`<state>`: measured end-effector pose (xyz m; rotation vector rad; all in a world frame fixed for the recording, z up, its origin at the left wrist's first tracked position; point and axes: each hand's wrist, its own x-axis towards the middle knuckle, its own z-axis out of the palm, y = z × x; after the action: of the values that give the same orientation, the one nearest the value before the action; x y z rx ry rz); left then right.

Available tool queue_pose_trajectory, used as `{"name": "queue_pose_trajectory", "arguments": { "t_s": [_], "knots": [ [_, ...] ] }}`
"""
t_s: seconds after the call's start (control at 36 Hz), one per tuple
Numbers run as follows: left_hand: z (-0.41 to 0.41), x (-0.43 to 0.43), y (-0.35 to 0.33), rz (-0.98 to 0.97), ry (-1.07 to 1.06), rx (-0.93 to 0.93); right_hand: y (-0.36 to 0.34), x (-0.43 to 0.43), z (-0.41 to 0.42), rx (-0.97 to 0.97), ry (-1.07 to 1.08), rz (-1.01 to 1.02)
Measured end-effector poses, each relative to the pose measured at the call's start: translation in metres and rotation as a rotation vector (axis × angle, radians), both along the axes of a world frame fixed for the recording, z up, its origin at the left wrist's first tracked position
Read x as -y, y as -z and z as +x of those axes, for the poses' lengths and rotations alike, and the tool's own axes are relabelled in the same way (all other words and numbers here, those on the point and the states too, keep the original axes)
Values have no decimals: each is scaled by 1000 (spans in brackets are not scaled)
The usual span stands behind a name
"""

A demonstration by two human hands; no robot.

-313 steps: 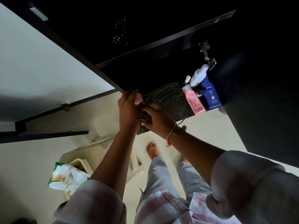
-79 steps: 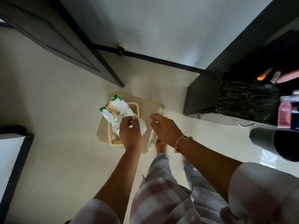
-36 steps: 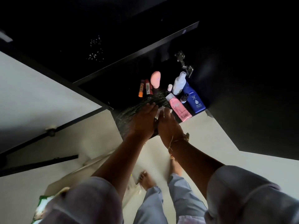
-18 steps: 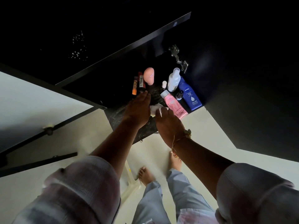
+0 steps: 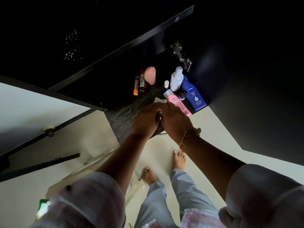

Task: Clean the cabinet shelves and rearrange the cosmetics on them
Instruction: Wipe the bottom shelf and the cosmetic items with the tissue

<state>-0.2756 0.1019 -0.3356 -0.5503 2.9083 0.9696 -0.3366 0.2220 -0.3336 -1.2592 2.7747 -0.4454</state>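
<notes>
Dark cabinet [image 5: 115, 79] fills the top of my view, and its shelf [image 5: 125, 116], lined with a glossy black marbled sheet, juts over the pale floor [image 5: 205, 129]. I take the soft, flat-ended pink tube [image 5: 176, 102] as my mark. The left hand [image 5: 146, 117] lies just left of it, fingers straight and flat, clenching nothing. The right hand [image 5: 174, 119] touches the tube's near end, and I cannot tell if it pinches anything. Right of the tube stands a rigid blue bottle [image 5: 194, 94], with a rounded white bottle [image 5: 176, 79] behind it. A matte pink egg-shaped piece [image 5: 150, 77] sits behind and left. A thin white wipe [image 5: 158, 100] peeks out at the fingertips, left of the tube. I judge wiping is under way; next calls for firm strokes and lifting the cosmetics aside.
</notes>
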Motion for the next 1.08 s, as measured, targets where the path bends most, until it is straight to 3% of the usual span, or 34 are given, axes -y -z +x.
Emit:
{"name": "queue_pose_trajectory", "arguments": {
  "t_s": [0.14, 0.47, 1.08],
  "knots": [
    [-3, 1, 10, -85, 19, 85, 0, -23, 3, -167, 47, 87],
    [-4, -4, 16, -223, 38, 118, 17, -48, -14, -97, 39, 199],
    [-35, 12, 15, -269, 15, 24, 11, -44, -11, -36, 42, 241]
  ]
}}
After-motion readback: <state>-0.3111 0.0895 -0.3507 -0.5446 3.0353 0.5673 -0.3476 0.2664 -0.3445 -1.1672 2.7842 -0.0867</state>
